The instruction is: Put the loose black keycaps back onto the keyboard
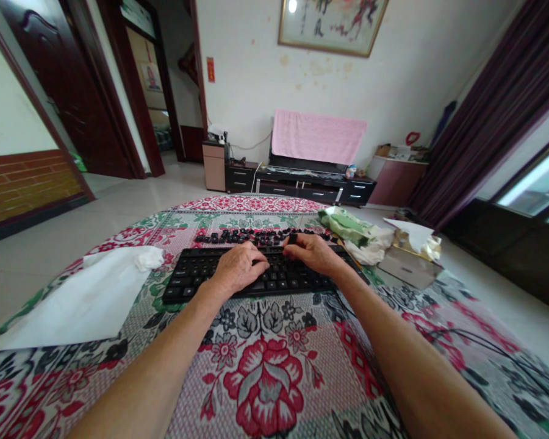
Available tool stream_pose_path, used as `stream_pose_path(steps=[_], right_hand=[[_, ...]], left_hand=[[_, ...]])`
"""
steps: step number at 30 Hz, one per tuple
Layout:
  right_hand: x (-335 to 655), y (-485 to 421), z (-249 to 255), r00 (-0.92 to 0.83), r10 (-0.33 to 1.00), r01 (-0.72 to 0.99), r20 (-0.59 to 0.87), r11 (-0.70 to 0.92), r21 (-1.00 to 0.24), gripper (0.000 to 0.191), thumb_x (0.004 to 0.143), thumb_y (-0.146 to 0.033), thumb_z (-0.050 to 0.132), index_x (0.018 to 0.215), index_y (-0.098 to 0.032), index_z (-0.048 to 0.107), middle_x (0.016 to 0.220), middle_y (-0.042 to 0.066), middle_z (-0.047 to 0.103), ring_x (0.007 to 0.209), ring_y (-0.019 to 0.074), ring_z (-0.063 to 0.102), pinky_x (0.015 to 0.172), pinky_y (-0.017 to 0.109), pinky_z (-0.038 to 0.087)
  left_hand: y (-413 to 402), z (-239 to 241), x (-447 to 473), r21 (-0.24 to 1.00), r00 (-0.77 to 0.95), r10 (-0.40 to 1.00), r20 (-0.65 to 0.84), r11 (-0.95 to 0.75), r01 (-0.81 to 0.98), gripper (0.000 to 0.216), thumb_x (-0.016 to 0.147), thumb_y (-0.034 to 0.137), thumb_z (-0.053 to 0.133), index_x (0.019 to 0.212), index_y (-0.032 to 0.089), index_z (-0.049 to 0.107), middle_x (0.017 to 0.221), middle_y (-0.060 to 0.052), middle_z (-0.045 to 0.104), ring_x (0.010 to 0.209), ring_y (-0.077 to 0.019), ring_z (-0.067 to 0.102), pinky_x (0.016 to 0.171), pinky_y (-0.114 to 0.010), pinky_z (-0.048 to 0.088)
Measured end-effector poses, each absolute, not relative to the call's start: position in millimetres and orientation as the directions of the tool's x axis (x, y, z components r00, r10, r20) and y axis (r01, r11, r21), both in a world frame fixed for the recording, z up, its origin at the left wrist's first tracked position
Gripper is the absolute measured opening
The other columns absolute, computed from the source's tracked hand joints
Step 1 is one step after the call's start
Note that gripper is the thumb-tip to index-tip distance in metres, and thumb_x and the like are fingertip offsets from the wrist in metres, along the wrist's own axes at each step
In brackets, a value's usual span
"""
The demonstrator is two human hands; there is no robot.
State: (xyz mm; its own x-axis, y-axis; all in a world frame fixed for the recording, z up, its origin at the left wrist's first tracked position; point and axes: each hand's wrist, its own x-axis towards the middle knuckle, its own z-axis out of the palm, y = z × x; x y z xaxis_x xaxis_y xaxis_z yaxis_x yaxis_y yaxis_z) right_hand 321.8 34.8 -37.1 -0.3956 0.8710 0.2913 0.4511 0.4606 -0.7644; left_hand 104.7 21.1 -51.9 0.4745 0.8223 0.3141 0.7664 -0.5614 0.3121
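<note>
A black keyboard (183,282) lies across the patterned tablecloth in front of me. My left hand (238,268) rests on its middle, the thumb and fingers apart and touching the keys. Over the keyboard's back edge, my right hand (313,251) pinches a small black keycap (293,238) between thumb and forefinger. Behind the keyboard, several loose black keycaps (229,236) lie in a long strip. My fingers cover part of the middle keys.
White paper (91,296) with a crumpled tissue (149,258) lies at left. At right are a green plastic package (348,225), crumpled white tissue (370,245) and a tissue box (407,268). A black cable (480,341) crosses the right side of the tablecloth (265,378).
</note>
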Motion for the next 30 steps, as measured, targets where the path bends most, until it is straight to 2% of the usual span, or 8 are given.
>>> stream_pose_path(steps=[10, 16, 20, 24, 30], right_hand=[[321, 37, -42, -0.319, 0.919, 0.343, 0.231, 0.339, -0.876, 0.013, 0.076, -0.032, 0.058, 0.077, -0.019, 0.060, 0.073, 0.001, 0.063, 0.063, 0.0115, 0.056, 0.063, 0.026, 0.047], [324, 35, -37, -0.200, 0.962, 0.201, 0.188, 0.228, -0.953, 0.022, 0.072, -0.039, 0.061, 0.079, -0.018, 0.057, 0.071, 0.000, 0.063, 0.056, 0.0095, 0.054, 0.056, 0.025, 0.046], [320, 31, -32, -0.251, 0.939, 0.239, 0.234, 0.294, -0.925, 0.020, 0.073, -0.038, 0.061, 0.079, -0.019, 0.058, 0.073, 0.001, 0.063, 0.064, 0.0122, 0.057, 0.066, 0.028, 0.048], [308, 25, -28, -0.320, 0.894, 0.256, 0.314, 0.401, -0.880, 0.016, 0.077, -0.034, 0.056, 0.079, -0.019, 0.059, 0.073, 0.000, 0.063, 0.065, 0.0119, 0.057, 0.068, 0.028, 0.047], [292, 20, -32, -0.347, 0.880, 0.163, 0.324, 0.397, -0.903, 0.015, 0.078, -0.035, 0.056, 0.081, -0.020, 0.058, 0.076, -0.001, 0.063, 0.071, 0.0120, 0.058, 0.072, 0.029, 0.048]], left_hand=[[21, -50, 104, 0.307, 0.485, 0.819, 0.308, -0.568, 0.764, 0.022, 0.082, 0.035, 0.053, 0.089, 0.027, 0.072, 0.094, -0.003, 0.063, 0.088, -0.0176, 0.058, 0.082, -0.029, 0.044], [20, -49, 104, 0.302, 0.482, 0.823, 0.301, -0.562, 0.770, 0.021, 0.082, 0.035, 0.053, 0.089, 0.027, 0.072, 0.094, -0.002, 0.063, 0.088, -0.0167, 0.058, 0.082, -0.028, 0.044], [19, -49, 106, 0.302, 0.455, 0.834, 0.312, -0.541, 0.785, 0.023, 0.081, 0.036, 0.054, 0.093, 0.026, 0.071, 0.095, -0.003, 0.064, 0.091, -0.0182, 0.059, 0.084, -0.029, 0.044], [16, -47, 110, 0.330, 0.389, 0.849, 0.359, -0.505, 0.798, 0.027, 0.079, 0.038, 0.056, 0.099, 0.024, 0.069, 0.093, -0.005, 0.064, 0.088, -0.0192, 0.059, 0.081, -0.030, 0.045], [17, -49, 114, 0.437, 0.431, 0.806, 0.405, -0.585, 0.683, 0.023, 0.080, 0.033, 0.058, 0.099, 0.025, 0.068, 0.083, -0.002, 0.064, 0.076, -0.0148, 0.059, 0.071, -0.026, 0.045]])
